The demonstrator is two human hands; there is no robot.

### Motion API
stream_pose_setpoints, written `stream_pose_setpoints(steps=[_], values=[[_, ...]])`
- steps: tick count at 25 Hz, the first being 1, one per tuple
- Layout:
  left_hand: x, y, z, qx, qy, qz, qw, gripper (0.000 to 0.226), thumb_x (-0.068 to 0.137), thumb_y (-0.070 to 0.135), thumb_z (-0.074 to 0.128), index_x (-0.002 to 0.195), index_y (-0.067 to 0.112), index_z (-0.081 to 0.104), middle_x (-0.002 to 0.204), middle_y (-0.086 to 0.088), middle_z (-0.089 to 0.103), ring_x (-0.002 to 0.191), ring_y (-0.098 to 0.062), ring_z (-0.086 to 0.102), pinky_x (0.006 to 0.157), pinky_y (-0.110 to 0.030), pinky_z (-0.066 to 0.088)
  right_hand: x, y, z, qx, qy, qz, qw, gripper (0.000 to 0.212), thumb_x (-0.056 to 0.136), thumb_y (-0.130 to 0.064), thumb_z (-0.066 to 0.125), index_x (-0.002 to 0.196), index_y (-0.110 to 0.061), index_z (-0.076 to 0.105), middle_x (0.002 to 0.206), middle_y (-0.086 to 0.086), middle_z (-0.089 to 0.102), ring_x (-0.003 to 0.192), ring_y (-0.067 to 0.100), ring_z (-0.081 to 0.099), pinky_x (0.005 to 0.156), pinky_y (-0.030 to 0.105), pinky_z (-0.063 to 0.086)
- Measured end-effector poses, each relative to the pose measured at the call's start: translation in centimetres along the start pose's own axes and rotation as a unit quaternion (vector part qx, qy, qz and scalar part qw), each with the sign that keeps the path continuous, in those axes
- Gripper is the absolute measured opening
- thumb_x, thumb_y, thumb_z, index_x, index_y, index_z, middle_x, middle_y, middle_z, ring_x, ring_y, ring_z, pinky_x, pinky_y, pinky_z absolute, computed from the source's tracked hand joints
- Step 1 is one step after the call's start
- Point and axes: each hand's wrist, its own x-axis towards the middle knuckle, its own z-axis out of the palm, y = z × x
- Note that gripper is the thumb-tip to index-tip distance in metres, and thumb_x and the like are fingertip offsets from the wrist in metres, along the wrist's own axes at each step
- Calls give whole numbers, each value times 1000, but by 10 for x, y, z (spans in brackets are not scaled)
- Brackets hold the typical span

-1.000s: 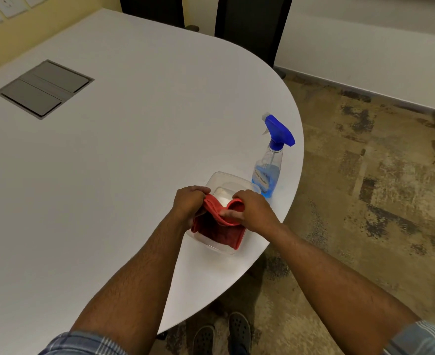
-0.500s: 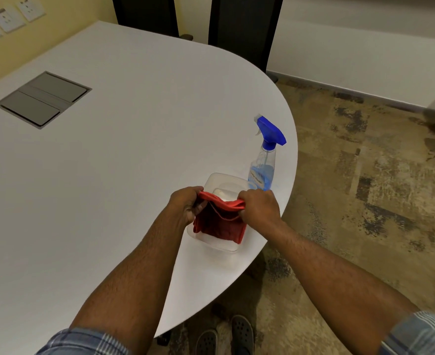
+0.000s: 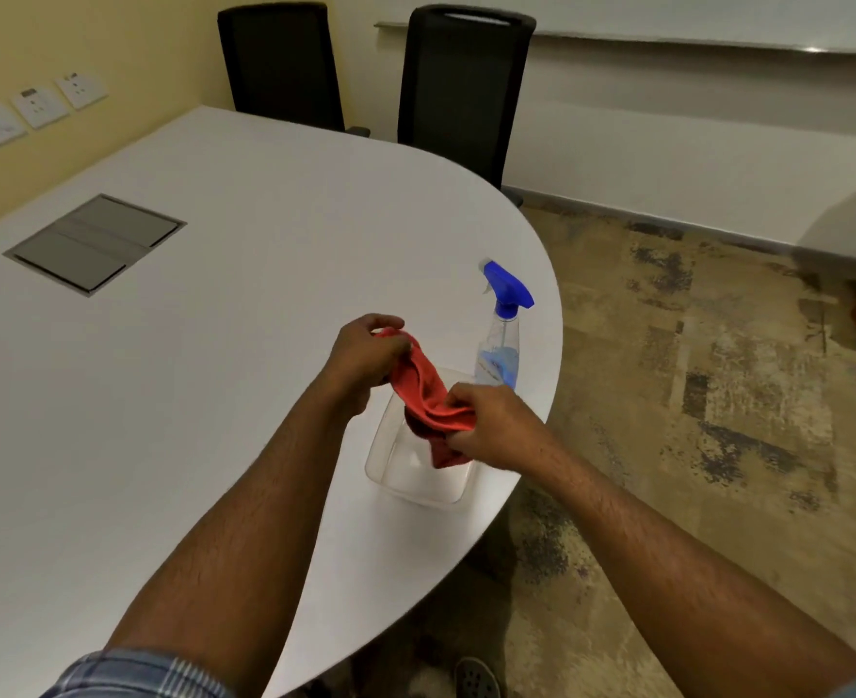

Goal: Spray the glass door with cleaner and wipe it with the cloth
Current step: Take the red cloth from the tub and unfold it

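Cloth (image 3: pixel 428 395) is gripped by fingers of both hands, left (image 3: pixel 365 352) and right (image 3: pixel 491 425), above the tub (image 3: pixel 415 481). Bottle (image 3: pixel 499 345) is stood just behind the tub on the desk (image 3: pixel 214 345).

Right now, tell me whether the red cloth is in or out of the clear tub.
Mostly out: both hands hold the red cloth stretched above the clear tub, one end hanging toward it.
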Motion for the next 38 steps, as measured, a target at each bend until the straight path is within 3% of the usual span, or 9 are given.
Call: stream_pose_setpoints(steps=[4, 7, 11, 16, 21, 25, 28, 31, 38], values=[[-36, 38, -3, 326, -101, 152, 928, 55, 85, 8, 67, 136, 19, 50, 122, -7, 60, 103, -25, 63, 72, -27, 54, -29, -6, 5, 50, -126, 12, 991, 49, 87, -47, 66, 127, -19, 59, 117, -3, 65, 103, 11, 61, 93, 26, 50], [-70, 67, -3, 481, -173, 253, 822, 58, 90, 8, 66, 142, 20, 43, 131, -7, 59, 110, -25, 61, 80, -29, 53, -55, 7, 2, 177, 6, 108, 978, 34, 94, -43, 58, 116, -18, 66, 115, -1, 67, 102, 12, 63, 85, 27, 53], [-123, 95, -15, 527, -248, 355, 731, 57, 93, 7, 63, 142, 28, 42, 122, 0, 61, 103, -20, 61, 80, -27, 48, -106, 26, 9, 416, 167, 192, 873, 35, 89, -28, 68, 122, -19, 60, 120, -1, 64, 113, 16, 57, 85, 31, 47], [-170, 94, -18, 469, -301, 467, 687, 51, 90, 7, 65, 134, 28, 53, 110, 8, 60, 96, -15, 60, 86, -30, 51, -185, 6, 29, 627, 265, 19, 733, 75, 39, -28, 97, 109, -17, 71, 111, 2, 73, 104, 14, 67, 89, 27, 52], [-209, 71, 31, 391, -349, 509, 682, 40, 86, 2, 63, 120, 24, 65, 102, 6, 67, 91, -13, 65, 71, -7, 45, -291, -3, 25, 543, 410, -5, 733, 69, 39, -36, 97, 100, -14, 75, 107, 7, 74, 103, 15, 67, 85, 22, 52], [-256, 60, 92, 325, -416, 493, 692, 30, 83, -3, 60, 97, 21, 73, 85, -2, 72, 73, -13, 62, 66, -27, 49, -391, -5, 14, 453, 537, 33, 711, 51, 58, -45, 89, 98, -17, 76, 107, 3, 74, 100, 10, 66, 87, 21, 51], [-309, 51, 144, 295, -450, 483, 691, 27, 83, -1, 60, 86, 22, 73, 73, -1, 69, 64, -11, 58, 59, -27, 47, -473, -5, 10, 339, 603, 91, 716, 13, 83, -17, 74, 96, -16, 74, 92, -3, 75, 85, 2, 66, 79, 18, 51], [-384, 32, 202, 301, -448, 536, 649, 21, 82, 5, 63, 80, 25, 71, 70, 3, 68, 62, -11, 58, 54, -20, 44, -565, 7, 13, 182, 667, 178, 700, 20, 82, -7, 75, 97, -21, 75, 104, -5, 71, 92, -9, 62, 93, 25, 50], [-593, -44, 322, 228, -405, 706, 534, 31, 73, 3, 65, 99, 13, 76, 141, -12, 56, 127, -29, 53, 110, -39, 37, -797, 28, 58, -127, 742, 324, 572, 20, 77, -13, 80, 91, -28, 79, 151, -7, 39, 141, 13, 28, 118, 39, 19]])
